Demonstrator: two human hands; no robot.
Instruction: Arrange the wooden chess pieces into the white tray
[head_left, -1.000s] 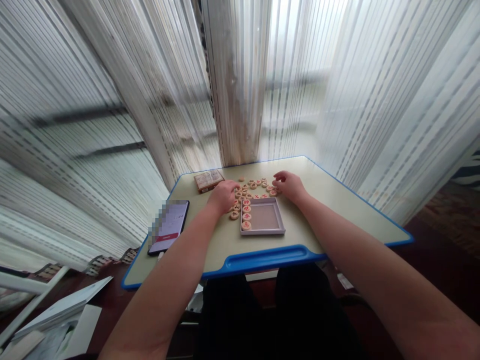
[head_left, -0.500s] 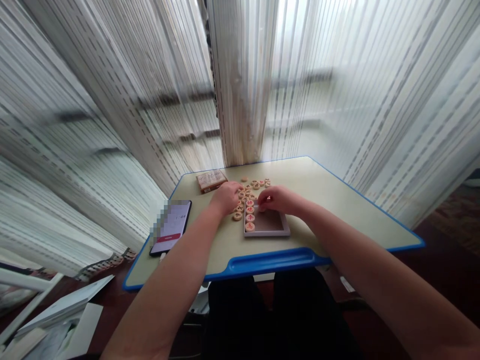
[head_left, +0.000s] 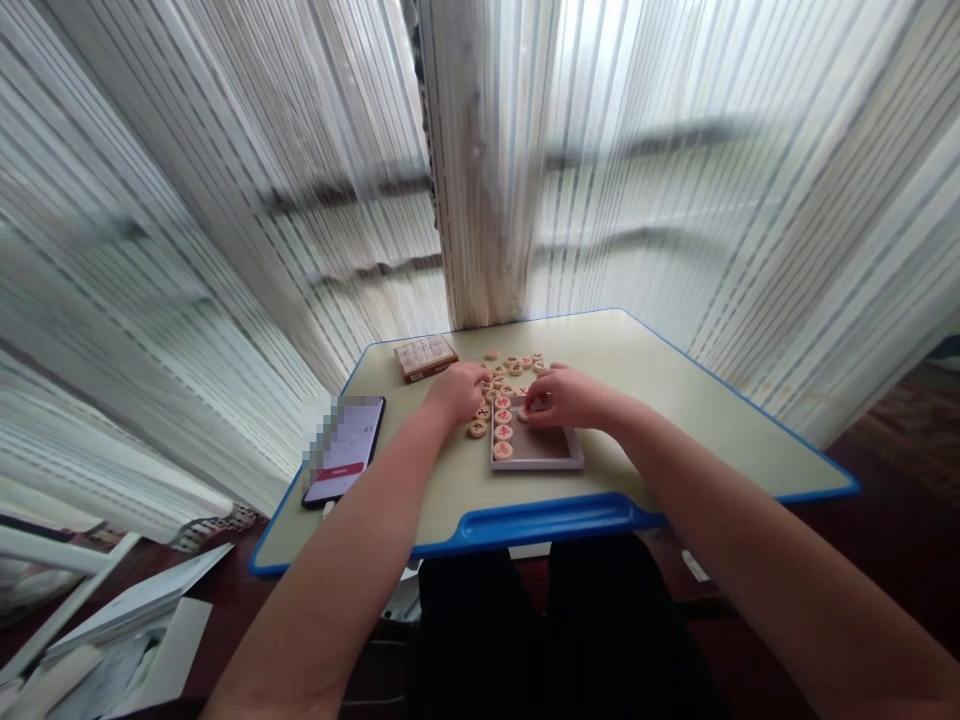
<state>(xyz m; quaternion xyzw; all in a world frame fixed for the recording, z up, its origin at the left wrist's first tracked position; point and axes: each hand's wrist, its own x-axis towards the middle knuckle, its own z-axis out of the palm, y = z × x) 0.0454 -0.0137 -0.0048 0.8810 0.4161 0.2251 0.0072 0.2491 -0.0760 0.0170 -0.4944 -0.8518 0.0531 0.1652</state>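
A shallow grey tray [head_left: 559, 460] lies on the beige desk [head_left: 675, 410], with three round wooden game pieces [head_left: 503, 432] in a column along its left side. My right hand [head_left: 564, 396] hovers over the tray's far edge, fingers pinched together at a piece [head_left: 523, 413]. My left hand [head_left: 455, 391] rests curled on the loose pieces [head_left: 514, 364] scattered left of and behind the tray; what it holds, if anything, is hidden.
A phone [head_left: 344, 449] with a lit screen lies at the desk's left edge. A small brown box [head_left: 425, 357] sits at the far left. White striped curtains [head_left: 480, 160] hang close behind. The desk has a raised blue front lip [head_left: 540, 518]. Papers [head_left: 112, 620] lie on the floor, left.
My right hand came from the loose pieces behind the tray to over the tray's far edge. My left hand stayed on the pile. The view shifted slightly.
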